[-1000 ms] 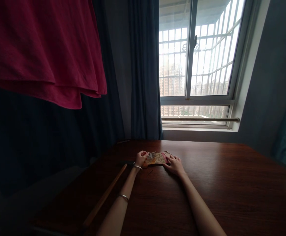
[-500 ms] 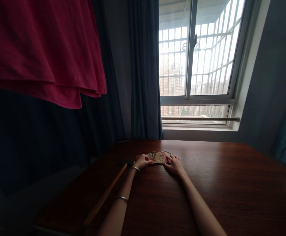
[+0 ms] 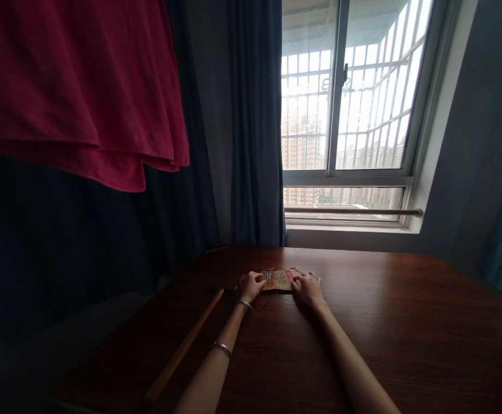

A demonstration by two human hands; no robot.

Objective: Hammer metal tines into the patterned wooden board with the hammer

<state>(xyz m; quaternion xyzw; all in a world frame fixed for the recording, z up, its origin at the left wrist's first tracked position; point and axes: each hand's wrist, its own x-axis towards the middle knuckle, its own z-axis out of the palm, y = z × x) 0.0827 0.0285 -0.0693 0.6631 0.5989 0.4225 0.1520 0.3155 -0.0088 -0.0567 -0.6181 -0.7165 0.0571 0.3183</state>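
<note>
A small tan board [image 3: 282,280], dotted all over and with a pink patch toward its right, lies flat on the table. Several thin upright nails [image 3: 268,272] stand at its back left. My left hand [image 3: 251,286] is at the board's left end, thumb and fingers pinched together; whatever they hold is too small to make out. At the right end, my right hand [image 3: 309,287] grips the board's edge with curled fingers. A few loose nails [image 3: 265,303] lie on the table near my left hand.
A hammer with a long wooden handle [image 3: 186,348] lies left of my left forearm, its dark head partly lost in shadow. The brown table [image 3: 389,322] ends before a barred window [image 3: 345,126]. A red cloth [image 3: 82,98] hangs at upper left, beside dark blue curtains [image 3: 257,126].
My right hand's fingers have drawn in from lying spread over the board to curling at its right end. My left hand has shifted slightly right, still pinched. The view has tilted slightly.
</note>
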